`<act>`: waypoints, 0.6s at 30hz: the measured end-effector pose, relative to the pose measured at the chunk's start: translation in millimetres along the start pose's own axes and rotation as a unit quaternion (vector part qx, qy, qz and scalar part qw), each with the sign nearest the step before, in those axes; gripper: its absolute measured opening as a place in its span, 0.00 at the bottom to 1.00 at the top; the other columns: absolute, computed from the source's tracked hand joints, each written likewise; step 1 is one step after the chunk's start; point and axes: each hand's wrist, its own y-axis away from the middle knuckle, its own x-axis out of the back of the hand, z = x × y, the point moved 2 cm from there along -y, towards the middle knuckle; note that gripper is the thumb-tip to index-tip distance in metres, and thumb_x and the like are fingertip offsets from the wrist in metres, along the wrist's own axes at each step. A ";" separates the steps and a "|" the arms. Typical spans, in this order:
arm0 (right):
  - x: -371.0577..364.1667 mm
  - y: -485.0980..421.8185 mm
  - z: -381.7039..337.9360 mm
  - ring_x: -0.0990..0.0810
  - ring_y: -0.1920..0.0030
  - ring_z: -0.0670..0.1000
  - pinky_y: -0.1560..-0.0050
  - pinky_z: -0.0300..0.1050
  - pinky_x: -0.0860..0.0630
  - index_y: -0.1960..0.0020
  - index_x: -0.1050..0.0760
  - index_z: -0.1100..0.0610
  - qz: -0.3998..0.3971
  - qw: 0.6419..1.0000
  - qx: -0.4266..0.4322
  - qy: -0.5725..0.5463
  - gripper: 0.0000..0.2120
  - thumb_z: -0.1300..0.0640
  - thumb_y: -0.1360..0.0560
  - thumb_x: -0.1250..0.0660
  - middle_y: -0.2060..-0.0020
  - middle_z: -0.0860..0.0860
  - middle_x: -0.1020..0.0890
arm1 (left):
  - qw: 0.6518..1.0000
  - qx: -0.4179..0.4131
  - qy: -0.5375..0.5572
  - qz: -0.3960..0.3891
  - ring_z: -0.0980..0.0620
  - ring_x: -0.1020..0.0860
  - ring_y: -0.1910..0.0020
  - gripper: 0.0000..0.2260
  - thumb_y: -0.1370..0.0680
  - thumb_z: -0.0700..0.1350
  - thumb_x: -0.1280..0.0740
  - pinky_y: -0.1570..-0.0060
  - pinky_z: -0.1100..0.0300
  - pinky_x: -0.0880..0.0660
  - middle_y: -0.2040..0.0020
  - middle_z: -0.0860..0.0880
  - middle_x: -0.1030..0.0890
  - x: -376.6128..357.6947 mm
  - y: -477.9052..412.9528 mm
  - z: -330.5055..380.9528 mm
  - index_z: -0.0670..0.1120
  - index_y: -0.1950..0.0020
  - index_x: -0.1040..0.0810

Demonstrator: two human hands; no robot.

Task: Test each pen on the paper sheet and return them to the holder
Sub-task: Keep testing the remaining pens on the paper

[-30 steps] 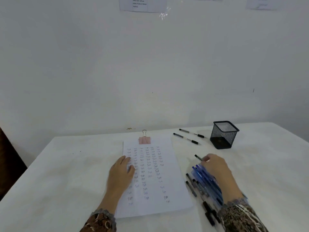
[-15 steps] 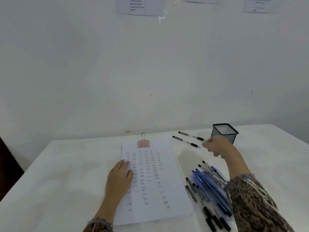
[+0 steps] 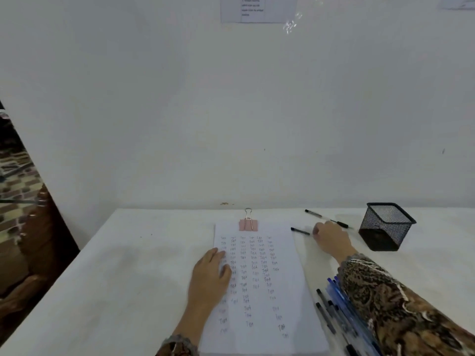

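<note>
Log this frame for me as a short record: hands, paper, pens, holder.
left hand: flat on the paper sheet, near its left edge
right hand: at the near pen, beside the holder; grip unclear
far pen: lying on the table behind the right hand
pen pile: blue and black, right of the sheet, partly under the sleeve
holder: black mesh, upright, no pen visible inside
clip: pink, on the sheet's top edge

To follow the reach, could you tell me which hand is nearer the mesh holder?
Right. The right hand is just left of the holder; the left hand rests on the paper, farther left.
</note>
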 end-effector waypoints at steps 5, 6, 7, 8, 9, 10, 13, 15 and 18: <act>24.9 -10.3 -2.9 0.24 0.47 0.60 0.52 0.48 0.28 0.44 0.29 0.65 0.045 0.991 -0.016 -0.128 0.10 0.62 0.21 0.44 0.47 0.60 0.24 | 1.000 -0.001 -0.002 0.004 0.53 0.37 0.30 0.19 0.22 0.47 0.40 0.30 0.63 0.44 0.28 0.50 0.34 -1.5 -0.9 -1.2 0.46 0.30 0.32; 39.1 -8.1 -7.2 0.24 0.52 0.59 0.56 0.46 0.30 0.49 0.28 0.64 0.072 0.965 -0.030 -0.248 0.06 0.63 0.22 0.42 0.52 0.59 0.24 | 1.000 -0.001 -0.002 0.005 0.53 0.37 0.30 0.20 0.22 0.47 0.40 0.30 0.62 0.43 0.28 0.50 0.34 -2.0 -1.1 -1.3 0.46 0.30 0.31; 54.2 -3.5 -12.7 0.25 0.57 0.58 0.59 0.45 0.31 0.54 0.29 0.62 0.093 0.910 -0.044 -0.401 0.03 0.65 0.24 0.41 0.59 0.57 0.25 | 1.000 -0.001 -0.002 0.005 0.53 0.37 0.30 0.20 0.22 0.47 0.40 0.30 0.62 0.43 0.28 0.50 0.34 -2.4 -1.6 -1.5 0.45 0.30 0.31; 67.8 3.4 -19.7 0.27 0.62 0.55 0.63 0.44 0.32 0.57 0.31 0.60 0.087 0.819 -0.053 -0.565 0.07 0.68 0.24 0.43 0.64 0.54 0.27 | 1.000 -0.001 -0.003 0.006 0.53 0.36 0.30 0.20 0.22 0.46 0.40 0.30 0.62 0.43 0.28 0.50 0.34 -2.7 -1.8 -1.9 0.45 0.30 0.31; 77.8 12.2 -27.8 0.30 0.67 0.52 0.66 0.42 0.34 0.60 0.33 0.58 0.062 0.700 -0.049 -0.710 0.11 0.71 0.26 0.46 0.68 0.53 0.31 | 1.000 -0.001 -0.004 0.005 0.53 0.36 0.30 0.20 0.22 0.46 0.40 0.30 0.62 0.43 0.28 0.49 0.34 -3.0 -2.0 -2.3 0.45 0.31 0.31; 84.9 24.2 -36.8 0.34 0.71 0.50 0.67 0.41 0.38 0.61 0.33 0.56 0.020 0.575 -0.037 -0.817 0.12 0.71 0.28 0.46 0.70 0.51 0.34 | 1.000 -0.001 -0.005 0.004 0.53 0.36 0.30 0.20 0.22 0.46 0.40 0.30 0.62 0.42 0.28 0.49 0.34 -3.2 -1.9 -2.5 0.45 0.30 0.31; 80.1 63.0 -66.0 0.39 0.73 0.50 0.65 0.44 0.43 0.66 0.32 0.53 -0.081 0.299 -0.003 -0.951 0.12 0.47 0.39 0.33 0.73 0.49 0.36 | 1.000 0.001 -0.006 0.002 0.52 0.37 0.30 0.20 0.22 0.47 0.40 0.30 0.61 0.42 0.28 0.50 0.35 -3.2 -1.1 -3.1 0.46 0.30 0.32; 57.4 83.6 -79.9 0.43 0.72 0.50 0.65 0.44 0.46 0.70 0.37 0.53 -0.070 0.202 -0.031 -0.976 0.25 0.33 0.43 0.33 0.75 0.49 0.40 | 1.000 0.002 -0.002 -0.001 0.52 0.37 0.29 0.20 0.21 0.47 0.40 0.30 0.61 0.42 0.28 0.50 0.35 -2.9 -0.5 -2.5 0.46 0.30 0.32; 21.3 101.9 -93.3 0.44 0.75 0.50 0.67 0.44 0.46 0.71 0.42 0.54 -0.048 0.131 -0.088 -0.986 0.26 0.32 0.41 0.37 0.76 0.49 0.44 | 1.000 0.001 -0.003 -0.006 0.52 0.37 0.29 0.20 0.21 0.47 0.41 0.29 0.60 0.42 0.28 0.50 0.35 -2.1 0.3 -1.8 0.46 0.30 0.32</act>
